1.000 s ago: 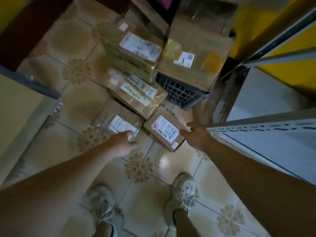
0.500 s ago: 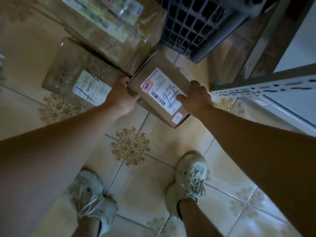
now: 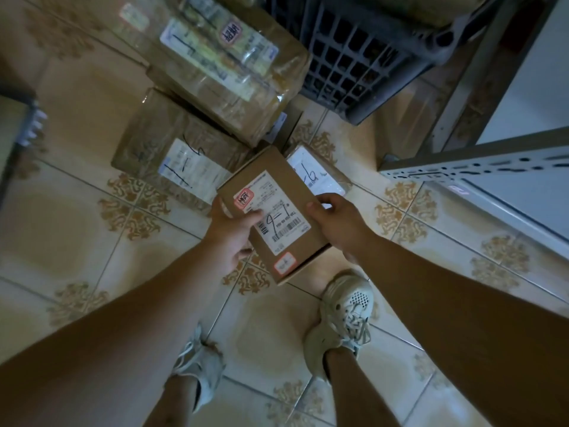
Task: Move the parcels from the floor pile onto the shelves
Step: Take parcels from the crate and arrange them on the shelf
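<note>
The small cardboard box (image 3: 261, 163) is off the tiled floor (image 3: 77, 211), held between both hands just in front of the pile. The left hand (image 3: 229, 232) grips its left edge, thumb curled onto the white label (image 3: 277, 217), fingers underneath. The right hand (image 3: 338, 223) grips the right edge, thumb on top, fingers wrapped round the side. 3 parcels lie on the floor beyond it: a taped box (image 3: 181, 149), a larger taped box (image 3: 234, 66) resting partly on that one, and a flat parcel (image 3: 317, 177) partly hidden behind the held box. A dark crate (image 3: 360, 57) stands beside them. The grey metal shelf (image 3: 480, 164) is at the right.
</note>
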`<state>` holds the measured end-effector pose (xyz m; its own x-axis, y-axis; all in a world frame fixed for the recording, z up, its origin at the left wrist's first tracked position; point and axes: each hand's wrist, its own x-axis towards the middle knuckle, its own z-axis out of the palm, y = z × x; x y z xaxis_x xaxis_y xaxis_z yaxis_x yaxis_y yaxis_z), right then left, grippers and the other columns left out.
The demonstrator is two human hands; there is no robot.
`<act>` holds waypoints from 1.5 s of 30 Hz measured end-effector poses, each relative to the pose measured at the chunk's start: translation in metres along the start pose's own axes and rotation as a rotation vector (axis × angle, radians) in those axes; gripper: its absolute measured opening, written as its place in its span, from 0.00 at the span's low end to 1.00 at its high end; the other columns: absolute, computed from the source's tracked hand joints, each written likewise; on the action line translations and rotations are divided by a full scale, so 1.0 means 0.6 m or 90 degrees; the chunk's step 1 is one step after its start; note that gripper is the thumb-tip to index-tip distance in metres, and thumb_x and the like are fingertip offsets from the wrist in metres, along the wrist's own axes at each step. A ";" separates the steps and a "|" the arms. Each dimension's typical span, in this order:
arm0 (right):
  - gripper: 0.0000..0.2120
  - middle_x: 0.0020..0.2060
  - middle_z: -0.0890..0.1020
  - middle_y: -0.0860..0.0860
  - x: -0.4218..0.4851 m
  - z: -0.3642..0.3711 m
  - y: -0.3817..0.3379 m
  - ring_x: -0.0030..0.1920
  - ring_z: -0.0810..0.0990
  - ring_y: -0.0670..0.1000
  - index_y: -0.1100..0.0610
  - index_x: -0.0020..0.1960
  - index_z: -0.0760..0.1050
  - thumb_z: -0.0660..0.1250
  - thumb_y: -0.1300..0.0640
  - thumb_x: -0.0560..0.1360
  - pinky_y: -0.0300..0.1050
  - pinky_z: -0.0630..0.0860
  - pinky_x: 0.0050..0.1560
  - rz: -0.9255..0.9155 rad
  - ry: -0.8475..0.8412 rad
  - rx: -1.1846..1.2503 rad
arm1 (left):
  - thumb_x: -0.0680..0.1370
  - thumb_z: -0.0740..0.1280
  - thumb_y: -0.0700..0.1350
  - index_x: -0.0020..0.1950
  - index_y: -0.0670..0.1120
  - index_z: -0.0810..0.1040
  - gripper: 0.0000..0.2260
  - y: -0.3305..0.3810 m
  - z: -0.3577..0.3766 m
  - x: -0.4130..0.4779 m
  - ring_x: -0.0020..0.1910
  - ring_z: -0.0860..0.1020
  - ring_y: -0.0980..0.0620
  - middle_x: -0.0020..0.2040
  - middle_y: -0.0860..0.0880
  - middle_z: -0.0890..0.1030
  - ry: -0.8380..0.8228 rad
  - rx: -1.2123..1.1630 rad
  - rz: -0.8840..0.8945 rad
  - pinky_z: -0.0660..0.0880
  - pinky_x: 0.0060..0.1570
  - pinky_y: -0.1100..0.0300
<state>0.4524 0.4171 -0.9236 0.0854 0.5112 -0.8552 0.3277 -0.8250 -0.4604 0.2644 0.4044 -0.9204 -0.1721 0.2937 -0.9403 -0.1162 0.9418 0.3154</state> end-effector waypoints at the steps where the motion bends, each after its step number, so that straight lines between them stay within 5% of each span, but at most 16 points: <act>1: 0.09 0.50 0.82 0.51 -0.005 0.008 -0.002 0.45 0.82 0.49 0.52 0.56 0.76 0.67 0.48 0.78 0.44 0.80 0.44 0.003 -0.016 -0.001 | 0.74 0.71 0.39 0.71 0.59 0.60 0.32 -0.009 -0.009 -0.002 0.52 0.80 0.44 0.54 0.47 0.81 0.008 -0.022 0.010 0.78 0.48 0.43; 5: 0.13 0.53 0.79 0.49 0.004 0.032 -0.005 0.52 0.80 0.51 0.50 0.59 0.75 0.65 0.44 0.79 0.43 0.75 0.47 -0.049 -0.065 -0.167 | 0.73 0.68 0.29 0.70 0.58 0.64 0.33 -0.028 -0.062 -0.002 0.48 0.81 0.48 0.52 0.48 0.80 0.037 -0.099 0.101 0.77 0.36 0.54; 7: 0.22 0.61 0.75 0.54 0.031 0.030 -0.007 0.60 0.76 0.55 0.52 0.66 0.73 0.67 0.43 0.77 0.47 0.75 0.56 -0.123 0.052 -0.310 | 0.73 0.66 0.26 0.68 0.55 0.67 0.32 -0.029 -0.092 0.011 0.48 0.80 0.50 0.51 0.49 0.79 0.060 -0.111 0.146 0.77 0.39 0.55; 10: 0.35 0.74 0.62 0.60 0.083 0.014 -0.024 0.73 0.62 0.61 0.55 0.77 0.59 0.69 0.45 0.76 0.56 0.66 0.68 -0.130 0.185 -0.471 | 0.74 0.66 0.26 0.70 0.48 0.68 0.28 -0.022 -0.122 0.038 0.51 0.79 0.52 0.52 0.51 0.77 0.101 -0.093 0.203 0.76 0.42 0.58; 13: 0.49 0.79 0.51 0.59 0.136 0.005 -0.027 0.78 0.51 0.62 0.54 0.80 0.40 0.69 0.40 0.75 0.61 0.58 0.73 -0.033 0.139 -0.545 | 0.75 0.67 0.31 0.65 0.48 0.72 0.22 -0.024 -0.128 0.068 0.48 0.78 0.56 0.50 0.54 0.78 0.147 0.001 0.252 0.75 0.41 0.62; 18: 0.54 0.73 0.61 0.64 0.146 0.037 0.002 0.71 0.63 0.66 0.56 0.80 0.42 0.72 0.36 0.70 0.61 0.64 0.69 0.015 0.149 -0.508 | 0.70 0.70 0.42 0.69 0.53 0.69 0.28 -0.055 -0.122 0.088 0.50 0.83 0.49 0.48 0.50 0.84 0.152 0.028 0.255 0.78 0.55 0.43; 23: 0.44 0.63 0.70 0.60 0.123 0.059 0.037 0.63 0.73 0.62 0.59 0.71 0.63 0.72 0.33 0.67 0.55 0.74 0.61 0.030 0.151 -0.425 | 0.74 0.68 0.38 0.70 0.56 0.68 0.26 -0.067 -0.125 0.080 0.52 0.82 0.49 0.51 0.48 0.82 0.164 0.029 0.258 0.80 0.52 0.45; 27: 0.34 0.56 0.77 0.56 0.103 0.066 0.044 0.53 0.80 0.58 0.59 0.63 0.67 0.74 0.38 0.69 0.46 0.75 0.44 0.007 0.118 -0.310 | 0.78 0.66 0.38 0.71 0.54 0.69 0.23 -0.065 -0.138 0.078 0.49 0.80 0.52 0.49 0.50 0.80 0.178 0.076 0.259 0.78 0.44 0.56; 32: 0.26 0.57 0.81 0.57 0.067 0.057 0.039 0.53 0.81 0.59 0.60 0.61 0.71 0.70 0.41 0.74 0.48 0.77 0.46 -0.002 0.079 -0.307 | 0.79 0.65 0.38 0.69 0.46 0.70 0.18 -0.046 -0.148 0.055 0.49 0.79 0.52 0.52 0.51 0.79 0.218 0.068 0.231 0.73 0.38 0.65; 37: 0.20 0.51 0.79 0.54 -0.003 0.032 0.011 0.50 0.80 0.57 0.57 0.57 0.69 0.69 0.44 0.76 0.44 0.70 0.39 -0.029 0.128 -0.295 | 0.80 0.64 0.39 0.68 0.45 0.70 0.17 -0.014 -0.172 0.004 0.50 0.80 0.51 0.52 0.52 0.79 0.215 0.085 0.237 0.77 0.51 0.56; 41: 0.21 0.49 0.78 0.51 -0.095 0.002 -0.032 0.47 0.80 0.54 0.58 0.57 0.71 0.71 0.44 0.74 0.49 0.80 0.44 -0.047 0.184 -0.182 | 0.81 0.61 0.40 0.68 0.47 0.70 0.16 0.027 -0.194 -0.079 0.47 0.80 0.55 0.54 0.53 0.80 0.176 0.114 0.259 0.76 0.36 0.67; 45: 0.21 0.50 0.81 0.49 -0.228 -0.016 -0.095 0.47 0.82 0.53 0.58 0.58 0.73 0.71 0.45 0.74 0.51 0.82 0.43 -0.065 0.202 -0.051 | 0.81 0.61 0.43 0.71 0.51 0.67 0.18 0.078 -0.225 -0.209 0.53 0.82 0.48 0.58 0.49 0.81 0.108 0.146 0.297 0.81 0.45 0.53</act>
<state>0.4309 0.3962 -0.7781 0.3324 0.6501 -0.6833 0.4218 -0.7505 -0.5088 0.1483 0.3893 -0.7705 -0.3118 0.6759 -0.6678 0.2237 0.7353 0.6398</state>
